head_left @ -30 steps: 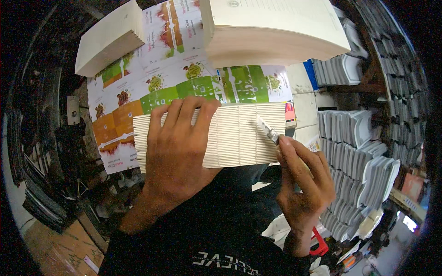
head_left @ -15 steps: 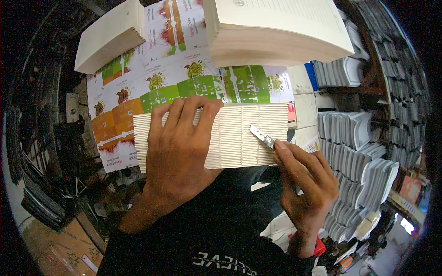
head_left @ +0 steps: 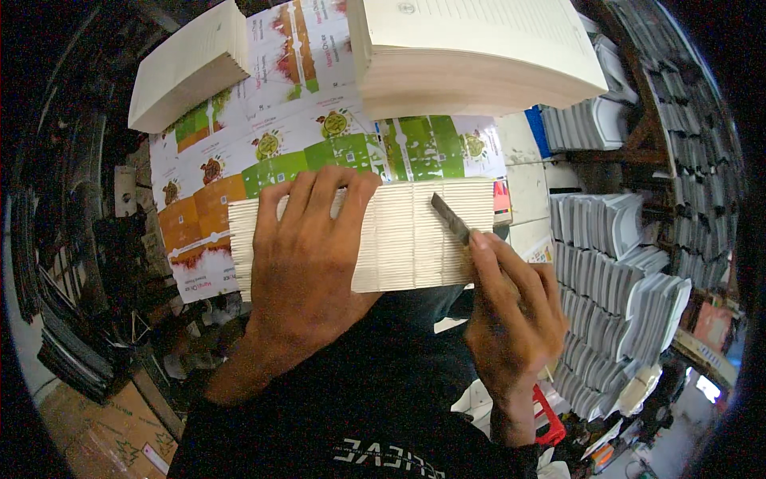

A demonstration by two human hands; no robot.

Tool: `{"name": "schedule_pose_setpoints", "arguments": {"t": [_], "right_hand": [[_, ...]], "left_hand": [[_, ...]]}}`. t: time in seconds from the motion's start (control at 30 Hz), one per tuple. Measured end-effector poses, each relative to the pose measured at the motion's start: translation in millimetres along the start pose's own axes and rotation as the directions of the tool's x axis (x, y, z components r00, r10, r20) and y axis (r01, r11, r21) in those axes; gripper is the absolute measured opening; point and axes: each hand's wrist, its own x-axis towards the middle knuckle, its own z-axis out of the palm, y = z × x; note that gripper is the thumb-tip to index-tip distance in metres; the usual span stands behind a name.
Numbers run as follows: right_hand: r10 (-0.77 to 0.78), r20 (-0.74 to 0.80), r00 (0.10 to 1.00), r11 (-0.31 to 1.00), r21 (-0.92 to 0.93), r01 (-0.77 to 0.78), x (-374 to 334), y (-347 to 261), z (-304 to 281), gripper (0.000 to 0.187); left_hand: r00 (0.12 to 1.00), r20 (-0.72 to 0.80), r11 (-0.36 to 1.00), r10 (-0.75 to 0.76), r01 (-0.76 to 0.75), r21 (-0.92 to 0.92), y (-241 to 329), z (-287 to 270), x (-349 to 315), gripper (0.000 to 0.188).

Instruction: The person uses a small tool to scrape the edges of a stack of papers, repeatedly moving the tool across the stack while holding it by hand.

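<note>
A stack of cream-coloured paper booklets [head_left: 391, 239] lies in front of me, spine side up, with stitch lines running across the folded edges. My left hand [head_left: 307, 247] is closed across its left half, fingertips at the far edge and thumb by the near edge. In my right hand [head_left: 519, 315] is a utility knife [head_left: 451, 217], pinched between thumb and fingers. The blade points up and left over the right part of the spines. Whether the blade touches the paper, I cannot tell. Most of the knife's handle is hidden in my fingers.
Printed sheets in green, orange and white [head_left: 275, 168] cover the work surface. Beyond the booklets stand a large paper block [head_left: 479, 76] and a smaller one [head_left: 191, 72]. Piles of folded paper [head_left: 614, 311] rise on the right. A cardboard box [head_left: 112, 431] sits at lower left.
My right hand has shifted slightly left and turned, so the knife blade now shows a dark side and its tip sits farther up the spines. My left hand stays almost in place.
</note>
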Motion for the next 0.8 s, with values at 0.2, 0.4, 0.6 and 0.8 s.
{"name": "schedule_pose_setpoints", "arguments": {"t": [0.2,0.4,0.6,0.8], "right_hand": [[0.042,0.047,0.998,0.997,0.056,-0.045,13,0,-12,0.065],[0.052,0.127,0.991,0.997,0.043,-0.058,13,-1,-20,0.064],[0.152,0.165,0.975,0.986,0.043,-0.161,22,-14,-25,0.043],[0.159,0.157,0.975,0.985,0.046,-0.168,24,-16,-25,0.043]], "left_hand": [[1.0,-0.003,1.0,-0.001,0.001,-0.009,2,0,-4,0.075],[1.0,-0.001,1.0,-0.016,0.016,-0.022,1,0,-3,0.074],[1.0,-0.021,1.0,-0.005,0.005,-0.009,1,2,-1,0.071],[1.0,-0.029,1.0,0.007,-0.007,-0.007,0,1,-2,0.077]]}}
